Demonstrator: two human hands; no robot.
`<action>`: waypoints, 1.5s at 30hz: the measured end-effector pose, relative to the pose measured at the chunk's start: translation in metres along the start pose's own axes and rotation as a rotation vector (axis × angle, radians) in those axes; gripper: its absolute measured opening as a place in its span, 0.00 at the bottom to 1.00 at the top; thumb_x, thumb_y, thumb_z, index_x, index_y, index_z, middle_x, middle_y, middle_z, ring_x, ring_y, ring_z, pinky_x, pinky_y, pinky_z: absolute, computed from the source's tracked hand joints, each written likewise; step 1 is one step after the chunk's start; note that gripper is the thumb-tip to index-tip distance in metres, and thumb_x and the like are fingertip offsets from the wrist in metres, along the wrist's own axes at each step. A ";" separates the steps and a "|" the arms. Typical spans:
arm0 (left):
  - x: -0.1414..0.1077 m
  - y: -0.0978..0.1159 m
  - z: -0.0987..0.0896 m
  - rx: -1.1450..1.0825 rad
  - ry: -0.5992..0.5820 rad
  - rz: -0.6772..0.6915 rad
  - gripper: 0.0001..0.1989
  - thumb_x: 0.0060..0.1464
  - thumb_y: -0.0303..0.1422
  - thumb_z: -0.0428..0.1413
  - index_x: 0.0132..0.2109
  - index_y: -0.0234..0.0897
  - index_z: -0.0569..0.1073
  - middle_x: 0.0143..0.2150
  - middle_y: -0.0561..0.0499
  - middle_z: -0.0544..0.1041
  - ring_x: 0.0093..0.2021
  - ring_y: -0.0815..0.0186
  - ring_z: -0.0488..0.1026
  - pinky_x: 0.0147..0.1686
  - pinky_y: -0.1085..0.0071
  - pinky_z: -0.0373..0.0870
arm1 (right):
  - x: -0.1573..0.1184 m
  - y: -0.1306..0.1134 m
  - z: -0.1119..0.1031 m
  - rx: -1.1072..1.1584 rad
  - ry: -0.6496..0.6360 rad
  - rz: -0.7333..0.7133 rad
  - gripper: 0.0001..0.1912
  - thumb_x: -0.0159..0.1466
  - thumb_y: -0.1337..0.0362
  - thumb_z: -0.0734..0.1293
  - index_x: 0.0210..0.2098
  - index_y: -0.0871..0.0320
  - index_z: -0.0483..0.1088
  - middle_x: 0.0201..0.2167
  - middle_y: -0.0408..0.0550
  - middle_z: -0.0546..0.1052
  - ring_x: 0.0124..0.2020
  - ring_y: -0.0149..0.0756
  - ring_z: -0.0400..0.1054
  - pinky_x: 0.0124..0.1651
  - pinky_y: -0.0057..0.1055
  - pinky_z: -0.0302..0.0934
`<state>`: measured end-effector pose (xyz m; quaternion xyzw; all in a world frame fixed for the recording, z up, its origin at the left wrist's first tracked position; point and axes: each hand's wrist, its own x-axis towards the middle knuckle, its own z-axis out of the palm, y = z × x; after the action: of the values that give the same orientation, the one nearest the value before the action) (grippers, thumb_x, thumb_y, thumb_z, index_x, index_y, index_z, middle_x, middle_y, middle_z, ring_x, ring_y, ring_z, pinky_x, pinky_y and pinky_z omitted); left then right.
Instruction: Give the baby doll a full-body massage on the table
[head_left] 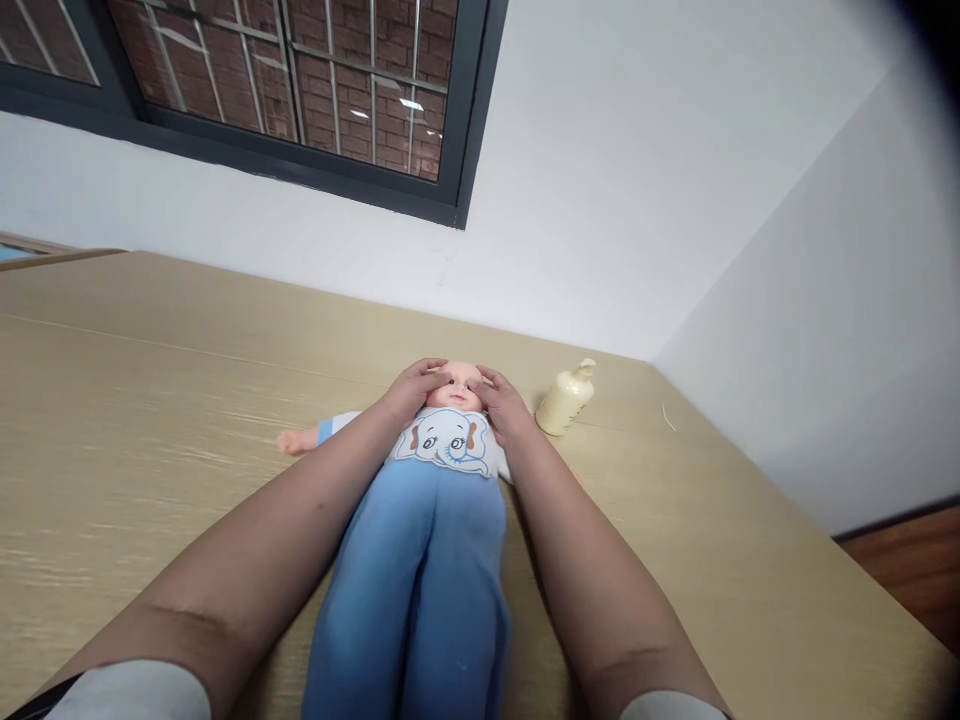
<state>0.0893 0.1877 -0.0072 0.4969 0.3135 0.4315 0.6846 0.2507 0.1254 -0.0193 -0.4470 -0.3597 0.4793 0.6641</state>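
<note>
A baby doll [448,443] lies on its back on the wooden table [150,400], its head toward the wall. It wears a white top with an elephant face and blue trousers. My left hand [417,388] rests against the left side of the doll's head, fingers curved over it. On the other side of the head, my right hand [500,400] lies in the same way, thumb near the eye. The head is held between both hands. One doll arm stretches out to the left; the other is mostly hidden behind my right forearm.
A cream pump bottle [564,402] stands on the table to the right of the doll's head. Behind the table are a white wall [570,200] and a dark-framed window [460,120] with bars. A thin pale strip [667,416] lies near the right edge.
</note>
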 end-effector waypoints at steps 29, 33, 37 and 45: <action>0.000 0.000 0.001 -0.065 0.001 -0.023 0.24 0.44 0.33 0.67 0.50 0.35 0.75 0.43 0.42 0.81 0.39 0.57 0.79 0.38 0.65 0.75 | -0.010 -0.013 0.007 0.064 0.048 0.121 0.26 0.56 0.66 0.72 0.54 0.54 0.69 0.39 0.48 0.81 0.37 0.42 0.77 0.41 0.38 0.73; -0.003 0.001 0.001 -0.081 0.005 -0.040 0.25 0.43 0.32 0.66 0.51 0.36 0.75 0.42 0.41 0.81 0.38 0.56 0.79 0.36 0.64 0.75 | -0.013 -0.017 0.008 0.083 0.055 0.149 0.28 0.55 0.68 0.71 0.56 0.55 0.69 0.38 0.48 0.81 0.36 0.41 0.76 0.41 0.39 0.73; -0.005 0.002 0.002 -0.102 0.011 -0.052 0.28 0.41 0.31 0.66 0.52 0.35 0.74 0.42 0.41 0.81 0.38 0.55 0.79 0.36 0.63 0.75 | -0.015 -0.018 0.009 0.112 0.042 0.158 0.34 0.52 0.71 0.72 0.58 0.56 0.67 0.38 0.49 0.81 0.35 0.42 0.76 0.41 0.38 0.73; -0.002 0.000 0.000 -0.129 0.004 -0.047 0.30 0.36 0.31 0.67 0.51 0.35 0.75 0.43 0.41 0.80 0.41 0.52 0.79 0.37 0.61 0.75 | -0.015 -0.021 0.010 0.106 0.048 0.170 0.37 0.50 0.72 0.70 0.59 0.56 0.66 0.39 0.49 0.81 0.37 0.43 0.76 0.42 0.39 0.73</action>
<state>0.0887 0.1858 -0.0067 0.4433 0.2979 0.4355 0.7246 0.2435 0.1102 0.0030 -0.4513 -0.2788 0.5415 0.6523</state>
